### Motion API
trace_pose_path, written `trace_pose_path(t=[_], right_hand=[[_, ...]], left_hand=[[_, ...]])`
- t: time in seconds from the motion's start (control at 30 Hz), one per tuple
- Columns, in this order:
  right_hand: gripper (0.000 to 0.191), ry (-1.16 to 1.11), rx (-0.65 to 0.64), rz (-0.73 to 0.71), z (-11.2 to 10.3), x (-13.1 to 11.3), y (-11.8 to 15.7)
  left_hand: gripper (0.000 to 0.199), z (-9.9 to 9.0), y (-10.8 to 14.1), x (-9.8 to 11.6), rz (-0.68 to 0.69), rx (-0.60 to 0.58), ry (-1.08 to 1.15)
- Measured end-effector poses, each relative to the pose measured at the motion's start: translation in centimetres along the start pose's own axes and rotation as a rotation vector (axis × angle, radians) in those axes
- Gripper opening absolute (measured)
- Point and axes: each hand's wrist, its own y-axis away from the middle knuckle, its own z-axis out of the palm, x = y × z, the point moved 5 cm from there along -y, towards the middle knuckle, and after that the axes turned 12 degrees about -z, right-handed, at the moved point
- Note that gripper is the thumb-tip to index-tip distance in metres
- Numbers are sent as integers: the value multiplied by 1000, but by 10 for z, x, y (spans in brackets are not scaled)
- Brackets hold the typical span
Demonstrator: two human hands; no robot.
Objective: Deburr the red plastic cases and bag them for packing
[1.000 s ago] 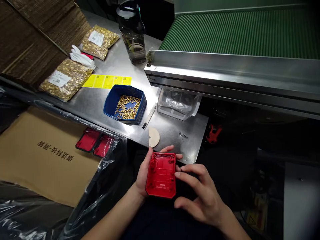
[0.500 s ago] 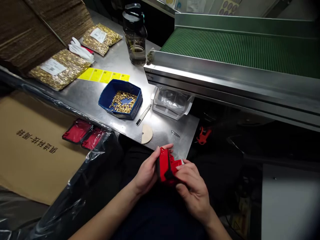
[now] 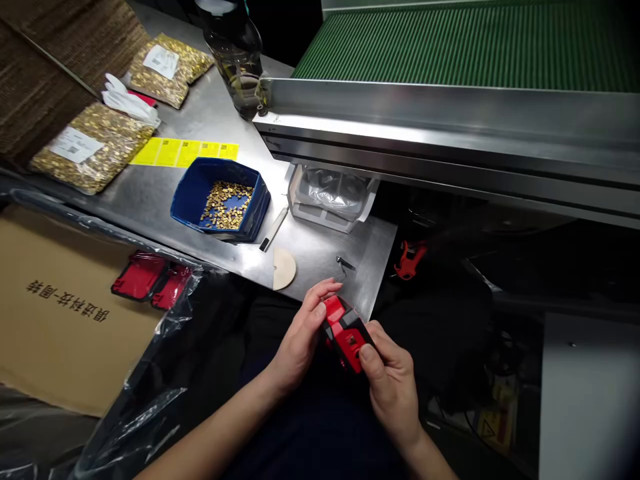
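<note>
Well, head view: one camera, looking down at the hands at the near edge of the metal table [image 3: 320, 253].
Red-and-black case [image 3: 350, 340]: held at a tilt, off the table, near its right-hand part. Outer face partly visible; its inside cannot be read.
Left hand [image 3: 297, 343]: thumb and fingers grip the case at its left, far end; fingers partly extended. Light hold, in my judgement; if it relaxes during a turn, the case could pivot.
Right hand [image 3: 395, 383]: grips the right side, thumb on the near end of the face. Hard pressure there could tip the case out of the left fingers. Drop risk: dark gap or lap below, so scuffing or loss of loose contents, if any.
Blue bin [image 3: 193, 193]: left of the hands, farther in, holding small brass-coloured pieces [image 3: 227, 203]. A sleeve or elbow catching the rim could scatter them.
Knife-like tool [image 3: 274, 229]: just right of the bin; beige half-disc [image 3: 285, 269] near it, by the table edge. A sideways sweep could push the disc off.
Small metal tool [image 3: 345, 263]: just beyond the fingers. A raised or swung case could knock it and get scratched.
Red cases [image 3: 137, 275]: at left, over the cardboard, near plastic film [image 3: 193, 290]. Snagged film could drag them.
</note>
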Motion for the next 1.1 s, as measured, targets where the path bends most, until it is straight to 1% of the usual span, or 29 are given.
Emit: trace_pose_path(t=[0.07,0.13,0.33,0.47,0.57,0.7,0.83,0.9,1.0,1.03,1.07,1.1], right_hand=[[32,9,-6,5,0,1,-1],[32,14,-16,6,0,1,-2],[30,24,-18,14,2,0,-6],[28,30,1,24,3,1,-4],[29,61,31,42,2,2,-1],[30,89,61,60,0,4,3],[30,110,48,45,-2,2,4],[36,121,-2,5,-4,-2,4],[55,72,-131,-24,-7,-10,6],[57,46,-153,-1,-9,-12,7],[53,26,-165,44,-12,-13,8],[44,16,-177,101,-15,-15,10]], left_hand=[[43,-2,-1,0,7,-11,-31],[50,-4,-1,-3,-21,-35,-30],[82,-12,-1,-8,-83,-72,41],[89,-13,-4,-10,-151,-73,64],[88,-9,-6,-8,-196,-78,47],[81,2,-7,3,-107,-106,-35],[73,10,-6,5,-56,-155,-214],[69,10,-3,3,-61,-196,-246],[67,6,6,2,-62,-256,-253],[67,5,11,2,-61,-283,-266],[67,4,16,1,-63,-312,-280],[67,2,22,-1,-69,-341,-292]])
